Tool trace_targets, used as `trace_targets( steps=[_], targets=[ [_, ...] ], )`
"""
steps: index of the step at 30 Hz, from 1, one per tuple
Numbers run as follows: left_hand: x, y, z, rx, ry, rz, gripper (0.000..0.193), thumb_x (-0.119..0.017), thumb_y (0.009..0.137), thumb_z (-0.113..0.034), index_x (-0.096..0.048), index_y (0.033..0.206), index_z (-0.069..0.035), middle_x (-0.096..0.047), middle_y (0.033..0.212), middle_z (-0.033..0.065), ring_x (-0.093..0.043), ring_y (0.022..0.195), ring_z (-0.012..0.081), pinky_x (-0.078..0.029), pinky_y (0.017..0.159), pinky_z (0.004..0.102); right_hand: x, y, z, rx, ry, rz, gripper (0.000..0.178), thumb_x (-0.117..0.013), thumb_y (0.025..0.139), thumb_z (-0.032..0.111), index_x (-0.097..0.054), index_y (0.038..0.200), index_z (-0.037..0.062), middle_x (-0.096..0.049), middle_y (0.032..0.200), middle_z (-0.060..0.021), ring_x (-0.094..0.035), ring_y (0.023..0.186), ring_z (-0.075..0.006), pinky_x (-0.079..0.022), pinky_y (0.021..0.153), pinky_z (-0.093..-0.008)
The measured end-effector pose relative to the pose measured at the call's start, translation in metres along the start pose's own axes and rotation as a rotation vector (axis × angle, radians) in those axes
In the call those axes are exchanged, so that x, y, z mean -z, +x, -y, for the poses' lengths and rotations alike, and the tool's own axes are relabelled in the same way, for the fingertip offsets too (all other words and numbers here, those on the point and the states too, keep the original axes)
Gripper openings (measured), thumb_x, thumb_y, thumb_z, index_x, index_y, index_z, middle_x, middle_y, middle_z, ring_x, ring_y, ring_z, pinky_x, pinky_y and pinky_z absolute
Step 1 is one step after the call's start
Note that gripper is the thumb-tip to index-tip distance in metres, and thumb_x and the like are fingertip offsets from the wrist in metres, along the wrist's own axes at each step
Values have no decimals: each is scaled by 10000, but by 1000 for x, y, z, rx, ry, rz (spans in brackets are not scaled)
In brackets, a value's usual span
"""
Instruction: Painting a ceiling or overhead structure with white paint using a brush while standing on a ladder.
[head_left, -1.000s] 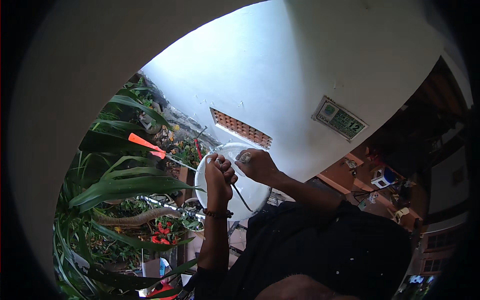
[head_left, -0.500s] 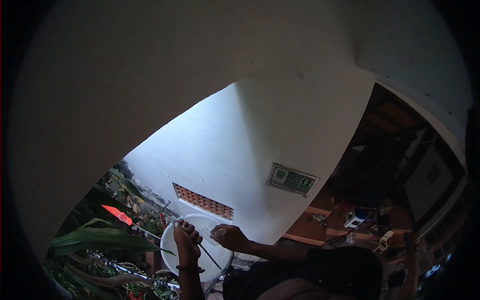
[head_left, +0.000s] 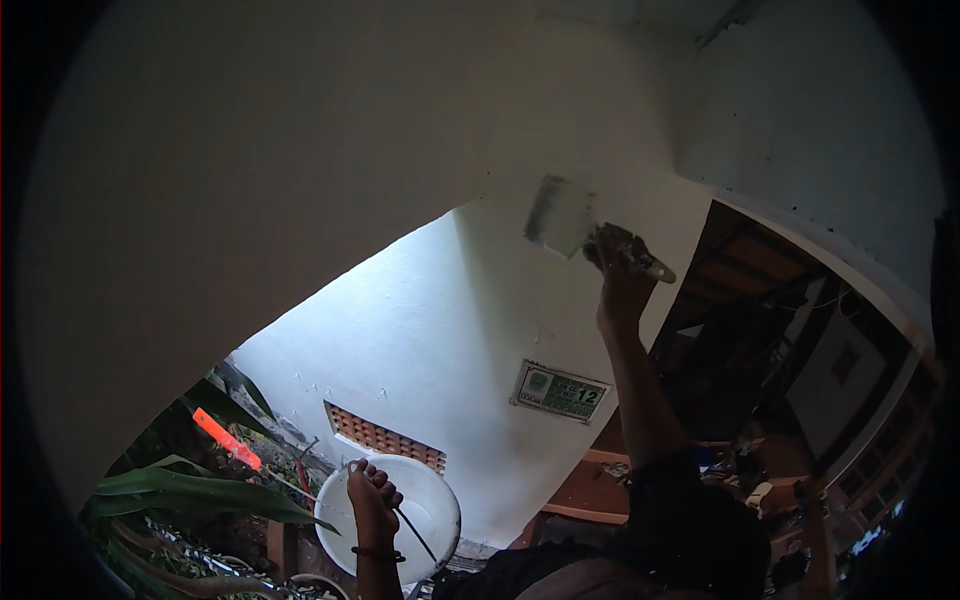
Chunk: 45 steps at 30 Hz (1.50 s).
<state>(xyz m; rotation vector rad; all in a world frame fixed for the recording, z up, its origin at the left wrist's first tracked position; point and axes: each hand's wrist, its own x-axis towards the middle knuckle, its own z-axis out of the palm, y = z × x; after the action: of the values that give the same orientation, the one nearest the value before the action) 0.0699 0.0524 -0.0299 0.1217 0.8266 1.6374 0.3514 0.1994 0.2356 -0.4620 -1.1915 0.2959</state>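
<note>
My right hand [head_left: 617,250] is raised to the pale wall and closed around a wide flat paintbrush [head_left: 567,218]. The brush's broad end is against or very near the wall, slightly blurred. Its handle end sticks out past my palm. Low in the view, my left hand [head_left: 372,500] makes a fist over a white bucket [head_left: 440,495]. A thin dark rod, which looks like the bucket's wire handle, runs from this fist down across the bucket. Whatever white stuff is inside the bucket is hard to make out.
An orange-handled tool [head_left: 225,438] lies among leafy plants [head_left: 190,488] at the left. Behind the bucket, a brick-red vent grille [head_left: 385,436] is set in the wall. A small plaque [head_left: 560,390] hangs beside my right forearm. A dark doorway opens at the right.
My right hand has gone from beside the bucket up to the wall with the paintbrush. The left fist stays over the bucket. The view has shifted slightly.
</note>
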Motion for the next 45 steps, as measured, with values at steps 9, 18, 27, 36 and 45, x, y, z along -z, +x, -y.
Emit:
trace_targets(
  steps=[9,18,27,36,45],
  targets=[
    [-2,16,10,79,39,59,260,-430,900,-286,-307,692,-190,-214,543,-80,-176,394,54,-133,387,247,-49,220,119,1123,-1402,-211,168,-622,869,262,-616,964,124,-591,834,-110,-647,738,-245,-546,611,-341],
    [7,14,3,113,70,45,256,-448,874,-318,-315,708,-176,-184,535,-75,-160,399,66,-129,391,264,-69,306,101,1130,-1640,-297,145,-557,895,178,-575,1003,83,-562,918,-125,-664,728,-269,-571,559,-359],
    [8,15,3,109,55,35,251,-428,898,-314,-323,715,-177,-203,540,-74,-179,400,60,-141,388,258,-54,347,76,1233,-1681,-328,99,-526,919,173,-547,937,77,-556,906,-107,-669,688,-211,-565,522,-302],
    [19,24,8,109,80,-25,209,-428,901,-295,-349,756,-167,-225,551,-71,-186,395,61,-140,383,250,-63,344,76,1374,-1690,-339,190,-529,888,108,-525,1077,125,-542,933,-97,-639,755,-208,-544,558,-283],
    [19,28,11,151,96,19,235,-428,896,-291,-333,717,-172,-221,546,-70,-183,398,63,-142,390,256,-49,362,59,1274,-1656,-292,210,-555,868,89,-530,1074,121,-530,945,-105,-644,794,-223,-564,546,-301]
  ],
)
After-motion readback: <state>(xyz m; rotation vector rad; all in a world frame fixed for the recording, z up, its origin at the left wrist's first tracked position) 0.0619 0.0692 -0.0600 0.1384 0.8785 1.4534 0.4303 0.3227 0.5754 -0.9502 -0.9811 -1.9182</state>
